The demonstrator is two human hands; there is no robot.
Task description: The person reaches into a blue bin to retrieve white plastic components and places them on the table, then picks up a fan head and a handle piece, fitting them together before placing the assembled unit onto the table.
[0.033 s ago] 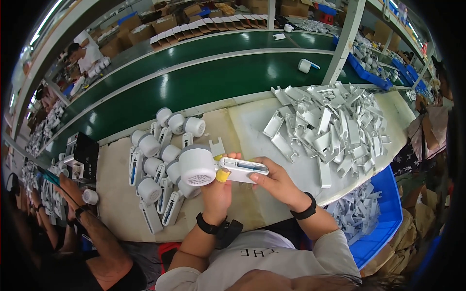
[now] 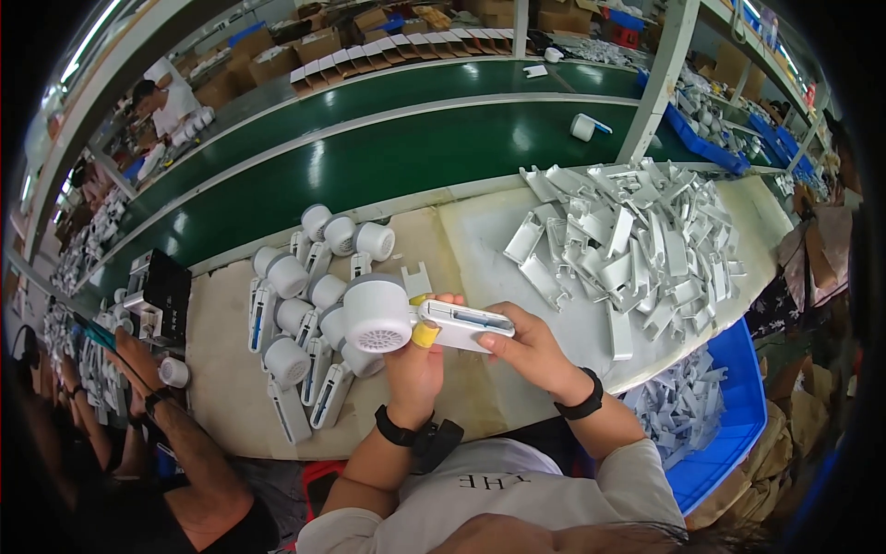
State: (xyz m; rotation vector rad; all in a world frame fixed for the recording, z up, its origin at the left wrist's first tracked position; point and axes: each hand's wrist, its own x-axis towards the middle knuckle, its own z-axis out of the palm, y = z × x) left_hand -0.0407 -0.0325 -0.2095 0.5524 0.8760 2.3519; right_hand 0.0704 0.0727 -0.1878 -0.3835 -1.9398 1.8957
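White handheld device (image 2: 406, 319) with round grille head, unmoved since a moment ago, gripped at centre by left hand (image 2: 415, 369) and right hand (image 2: 526, 351), matching units (image 2: 295, 332) at nine o'clock.

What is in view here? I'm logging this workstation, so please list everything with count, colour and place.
Handheld device: one, white with a round grey-white head, held in both hands above the bench.
Same devices: about a dozen, white, lying in a cluster on the bench left of the hands.
Plastic shell parts: a large heap, light grey, right part of the bench.
Bench: one, beige-white surface.
Blue bin: one, lower right, holding more grey parts.
Conveyor belts: two, green, beyond the bench.
Lone device: one, white, on the near belt.
Cardboard boxes: several, brown, far side.
Co-worker's hand: one, far left.
Left hand: yellow fingertip cots, black wristband, gripping the device.
Right hand: black wristband, on the handle.
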